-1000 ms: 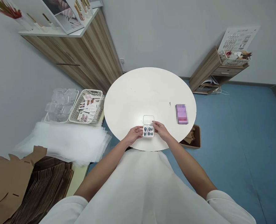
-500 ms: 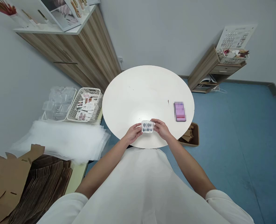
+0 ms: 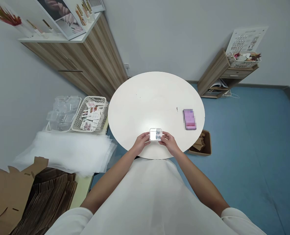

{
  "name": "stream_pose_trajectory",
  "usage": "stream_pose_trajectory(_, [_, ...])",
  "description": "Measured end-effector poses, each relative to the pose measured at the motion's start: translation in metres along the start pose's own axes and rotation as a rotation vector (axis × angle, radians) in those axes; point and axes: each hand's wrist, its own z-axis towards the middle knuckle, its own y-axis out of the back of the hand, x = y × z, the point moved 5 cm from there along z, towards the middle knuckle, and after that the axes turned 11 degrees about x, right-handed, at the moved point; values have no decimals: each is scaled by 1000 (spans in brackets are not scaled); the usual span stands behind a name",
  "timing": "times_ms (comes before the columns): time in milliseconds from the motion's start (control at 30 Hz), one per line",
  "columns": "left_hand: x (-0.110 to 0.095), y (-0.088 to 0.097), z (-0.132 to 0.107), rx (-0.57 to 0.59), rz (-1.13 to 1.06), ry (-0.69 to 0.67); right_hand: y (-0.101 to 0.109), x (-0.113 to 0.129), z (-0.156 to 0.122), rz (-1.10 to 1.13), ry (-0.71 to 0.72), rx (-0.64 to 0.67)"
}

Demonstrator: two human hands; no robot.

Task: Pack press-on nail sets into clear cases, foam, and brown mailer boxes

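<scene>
A small clear plastic case of press-on nails [image 3: 158, 134] is held level by its two short sides over the near part of the table. My left hand [image 3: 141, 142] grips the left side with thumb and fingers. On the opposite side, my right hand [image 3: 169, 142] pinches the case in the same way. Dark nail shapes show in its right part, while a bright glare whitens the left part. To the right on the table lies a purple rectangular object [image 3: 189, 119], its surface blurred out.
The round white table [image 3: 154, 94] stands before me. At left are a white basket of nail cards [image 3: 103, 112], clear plastic boxes [image 3: 66, 107], translucent sheets [image 3: 69, 150] and folded brown cardboard [image 3: 49, 195]. A brown bin [image 3: 207, 147] sits below the table's right edge.
The case stays in both hands, and glare now covers its left part where nail shapes showed. My right fingers sit lower on its side. The whole view has shifted slightly.
</scene>
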Motion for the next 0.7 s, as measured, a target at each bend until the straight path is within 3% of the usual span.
stream_pose_trajectory(167, [1, -3, -1, 15, 197, 36, 0, 1, 4, -41, 54, -27])
stream_pose_trajectory(400, [8, -2, 3, 15, 209, -29, -1, -5, 11, -79, 55, -34])
stream_pose_trajectory(700, [3, 22, 0, -162, 519, -138, -15, -15, 27, -197, 32, -97])
